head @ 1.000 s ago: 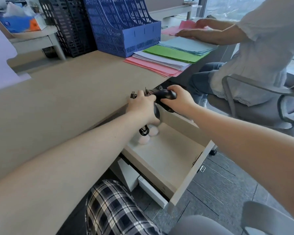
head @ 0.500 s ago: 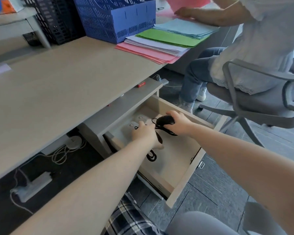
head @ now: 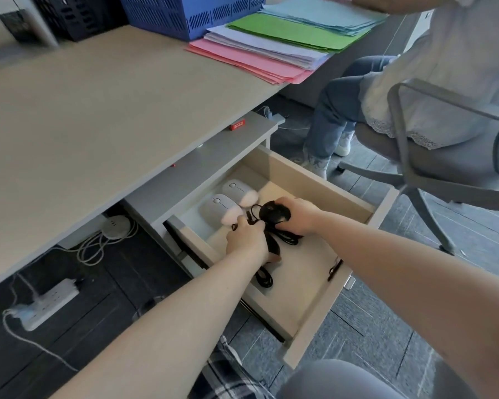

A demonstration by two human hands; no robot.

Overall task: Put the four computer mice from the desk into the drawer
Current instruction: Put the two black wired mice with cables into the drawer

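The wooden drawer (head: 323,180) stands pulled out under the desk (head: 98,105). Two grey-and-pink mice lie side by side at its back: one (head: 239,191) farther in, the other (head: 221,208) nearer. My right hand (head: 298,216) grips a black wired mouse (head: 274,213) low inside the drawer. My left hand (head: 247,240) is closed on a second black wired mouse (head: 272,244), mostly hidden under the hand, with its black cable (head: 264,279) looped on the drawer floor.
Another person (head: 415,82) sits on a grey swivel chair (head: 444,168) close to the right of the drawer. Coloured paper stacks (head: 271,44) and a blue file rack (head: 190,12) sit on the desk's far side. A power strip (head: 49,303) and cords lie under the desk.
Both hands have come down from desk-edge height into the open drawer, each carrying a black wired mouse. My head tilted down, so the two grey mice now show.
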